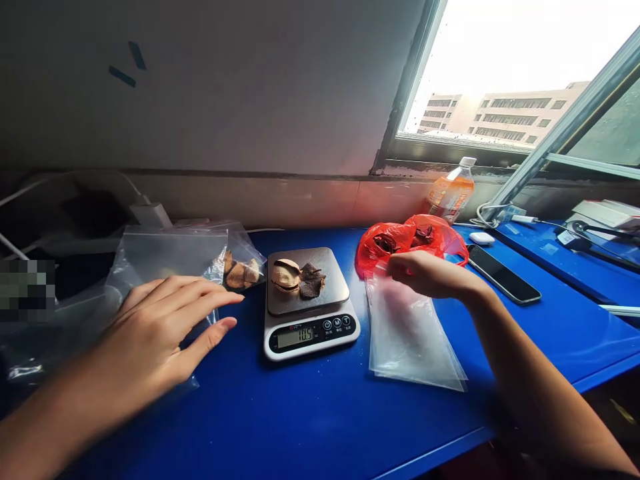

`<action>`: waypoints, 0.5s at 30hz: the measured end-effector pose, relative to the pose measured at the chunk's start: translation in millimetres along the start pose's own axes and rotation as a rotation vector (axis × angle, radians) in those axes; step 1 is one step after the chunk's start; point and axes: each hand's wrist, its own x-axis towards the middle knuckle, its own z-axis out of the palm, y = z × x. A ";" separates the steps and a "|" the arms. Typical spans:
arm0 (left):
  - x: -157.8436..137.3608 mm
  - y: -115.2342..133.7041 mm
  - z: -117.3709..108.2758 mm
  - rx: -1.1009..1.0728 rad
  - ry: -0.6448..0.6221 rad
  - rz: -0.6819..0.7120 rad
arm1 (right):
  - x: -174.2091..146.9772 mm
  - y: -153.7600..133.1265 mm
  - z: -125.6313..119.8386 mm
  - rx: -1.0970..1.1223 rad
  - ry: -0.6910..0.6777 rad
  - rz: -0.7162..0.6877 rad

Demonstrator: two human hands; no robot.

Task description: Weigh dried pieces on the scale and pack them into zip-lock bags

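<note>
A white digital kitchen scale (310, 337) stands in the middle, its display reading about 10.5. On its steel plate lie a pale, split dried piece (287, 275) and a dark, wrinkled dried piece (313, 281). Left of the scale, my left hand (170, 320) hovers open, fingers stretched and thumb apart, holding nothing. Beyond its fingertips is a clear zip bag (245, 273) with brownish dried pieces. My right hand (425, 272) is closed, fingers curled at the near edge of a red plastic bag (373, 243) and above flat clear bags (413, 347). What its fingertips hold is hidden.
More clear bags (165, 250) lie behind my left hand, near a white charger (151, 215). At the right are a phone (505, 275), a white earbud case (481, 239) and an orange drink bottle (453, 190). The blue table (280, 420) ends at the front right.
</note>
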 end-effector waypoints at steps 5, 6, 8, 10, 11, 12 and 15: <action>-1.2 25.6 -2.3 -0.065 0.145 0.190 | -21.1 -12.3 -26.7 0.620 -0.078 -0.138; -0.8 29.9 -4.4 -0.089 0.168 0.233 | -20.8 -19.6 -25.2 0.722 -0.083 -0.164; 0.4 35.4 -9.7 -0.132 0.256 0.292 | -15.6 -38.7 -11.7 0.870 -0.039 -0.204; 1.3 38.7 -15.1 -0.149 0.380 0.335 | -8.6 -61.5 12.9 0.955 0.129 -0.202; 1.3 40.9 -17.2 -0.150 0.438 0.345 | -6.1 -73.3 27.2 0.987 0.243 -0.183; 0.9 44.3 -18.4 -0.152 0.485 0.342 | -5.3 -84.7 41.5 0.997 0.313 -0.176; -3.6 63.5 -14.3 -0.222 0.483 0.293 | -12.8 -113.4 76.0 0.873 0.397 -0.251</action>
